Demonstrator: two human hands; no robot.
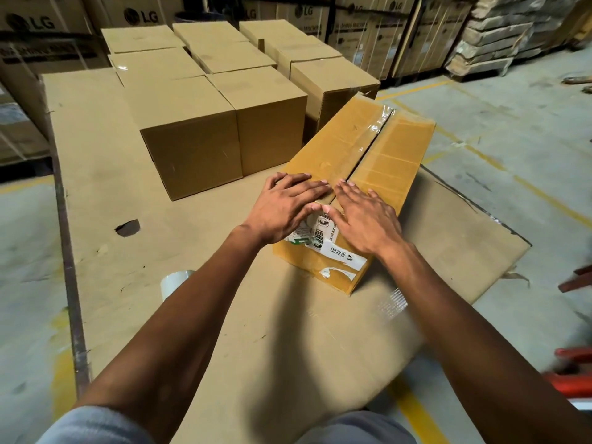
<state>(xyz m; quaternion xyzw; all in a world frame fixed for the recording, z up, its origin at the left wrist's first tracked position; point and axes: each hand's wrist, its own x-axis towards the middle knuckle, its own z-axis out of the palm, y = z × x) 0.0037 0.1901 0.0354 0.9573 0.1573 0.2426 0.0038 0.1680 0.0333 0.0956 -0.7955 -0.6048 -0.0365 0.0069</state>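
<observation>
Both hands lie flat with fingers straight, pressing the near end of the carton (397,155) top: left hand (285,205) on the left flap, right hand (365,219) on the right flap, thumb tips close together at the taped seam (368,145). The carton rests on the cardboard sheet (112,187), directly under both palms. Plain boxes (192,136) stand beyond the left hand; a tape roll (174,283) sits just left of the left forearm.

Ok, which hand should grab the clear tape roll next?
Probably the left hand: the clear tape roll lies beside its forearm; the right hand can pin flaps of the yellow cardboard box.
</observation>
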